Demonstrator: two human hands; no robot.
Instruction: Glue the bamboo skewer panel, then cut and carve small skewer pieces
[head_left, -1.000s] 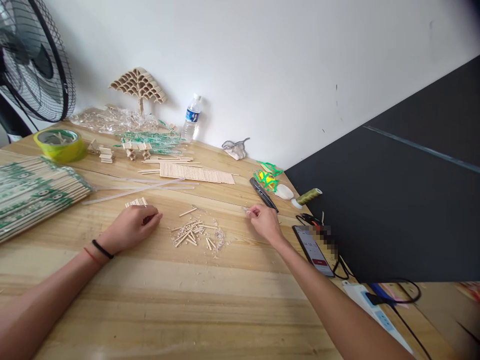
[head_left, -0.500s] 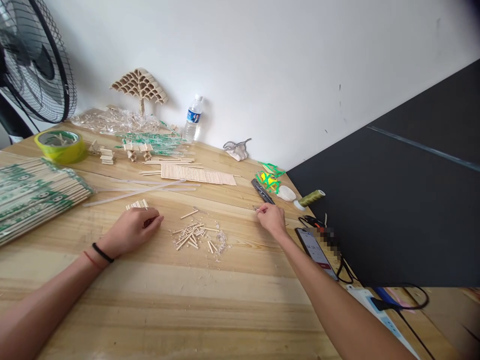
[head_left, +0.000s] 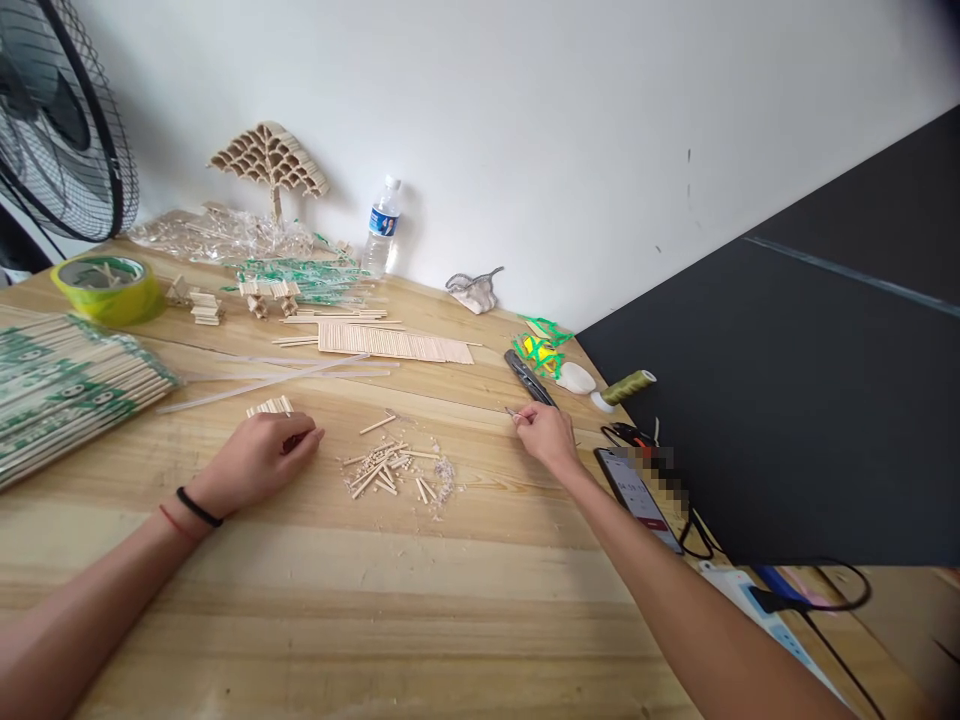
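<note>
My left hand [head_left: 266, 458] rests on the wooden table [head_left: 322, 610], fingers curled in; whatever is under them is hidden. Just behind it lies a small row of short sticks [head_left: 270, 406]. My right hand [head_left: 546, 432] pinches a small thin item whose tip [head_left: 511, 412] points left; it is too small to name. Near that hand is a black utility knife [head_left: 529, 378]. Between my hands sits a loose pile of short cut sticks [head_left: 388, 467] with glue-like scraps. Farther back lies a flat panel of sticks [head_left: 394, 342].
At the left are packed sticks [head_left: 82, 390], yellow tape [head_left: 109, 290] and a fan [head_left: 64, 120]. A stick tree [head_left: 274, 160] and bottle [head_left: 382, 228] stand at the back. On the right are a thread spool [head_left: 628, 387], phone [head_left: 637, 500] and power strip [head_left: 772, 625].
The view has shifted slightly, so background items sit a little higher or farther left. Both hands keep nearly the same place and pose on the table.
</note>
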